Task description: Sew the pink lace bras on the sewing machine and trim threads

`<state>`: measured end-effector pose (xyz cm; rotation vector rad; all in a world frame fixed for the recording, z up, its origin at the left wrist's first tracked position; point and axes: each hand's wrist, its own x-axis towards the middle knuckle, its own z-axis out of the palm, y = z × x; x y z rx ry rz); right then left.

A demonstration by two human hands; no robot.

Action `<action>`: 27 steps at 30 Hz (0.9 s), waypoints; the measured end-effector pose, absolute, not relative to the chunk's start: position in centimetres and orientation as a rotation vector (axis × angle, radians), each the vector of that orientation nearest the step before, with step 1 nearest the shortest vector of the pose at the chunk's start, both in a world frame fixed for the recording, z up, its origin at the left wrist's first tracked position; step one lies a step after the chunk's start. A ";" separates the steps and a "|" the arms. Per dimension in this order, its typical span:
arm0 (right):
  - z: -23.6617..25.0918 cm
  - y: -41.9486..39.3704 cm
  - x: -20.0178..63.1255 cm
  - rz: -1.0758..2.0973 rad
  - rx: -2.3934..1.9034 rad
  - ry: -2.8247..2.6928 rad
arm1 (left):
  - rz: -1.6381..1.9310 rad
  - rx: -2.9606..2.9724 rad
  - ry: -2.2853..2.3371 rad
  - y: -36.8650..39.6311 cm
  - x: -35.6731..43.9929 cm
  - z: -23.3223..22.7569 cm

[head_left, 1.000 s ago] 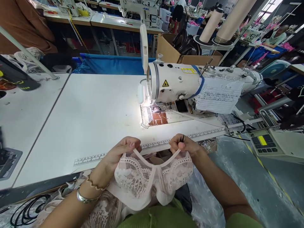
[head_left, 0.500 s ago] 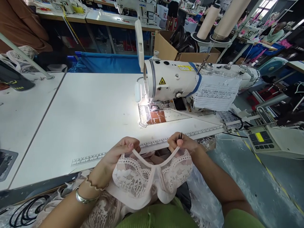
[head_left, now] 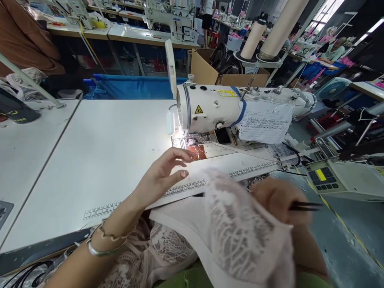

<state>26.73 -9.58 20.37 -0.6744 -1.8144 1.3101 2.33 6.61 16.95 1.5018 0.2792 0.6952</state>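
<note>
A pale pink lace bra (head_left: 240, 228), blurred by motion, hangs from my right hand (head_left: 279, 200) at the table's front edge. Dark pointed tips, like those of tweezers or thread snips, stick out of the same hand. My left hand (head_left: 165, 172) is empty, its fingers apart, above the white table (head_left: 120, 144) just in front of the sewing machine (head_left: 207, 108). More pale lace bras (head_left: 168, 240) lie in my lap beneath my left forearm. The machine's lamp lights its needle area, where a brown patch (head_left: 196, 152) shows on the bed.
A ruler strip (head_left: 192, 186) runs along the table's front edge. Behind the machine stand a cardboard box (head_left: 207, 68) with black items and large thread cones (head_left: 253, 40). A control box (head_left: 333, 180) sits at right. A person in brown (head_left: 27, 40) is at far left.
My left hand has let go of the bra and moved up over the table. My right hand has swung the bra to the right, turning it. The head view has shifted slightly.
</note>
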 end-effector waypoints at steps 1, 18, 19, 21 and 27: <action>20.8 -10.4 27.2 1.249 -0.729 -1.720 | 0.756 1.599 0.295 6.2 2.1 17.5; 13.6 -11.6 19.8 0.368 -1.603 -1.690 | 1.036 2.369 0.407 -0.6 3.4 12.4; 13.2 -11.7 19.9 0.243 -1.601 -1.722 | 1.030 2.344 0.408 -0.5 3.4 12.4; 12.4 -11.9 20.3 -0.048 -1.633 -1.776 | 0.987 2.245 0.409 -0.4 3.2 12.4; 12.1 -12.2 21.2 -0.334 -1.755 -1.917 | 0.843 1.859 0.440 -0.2 2.9 12.9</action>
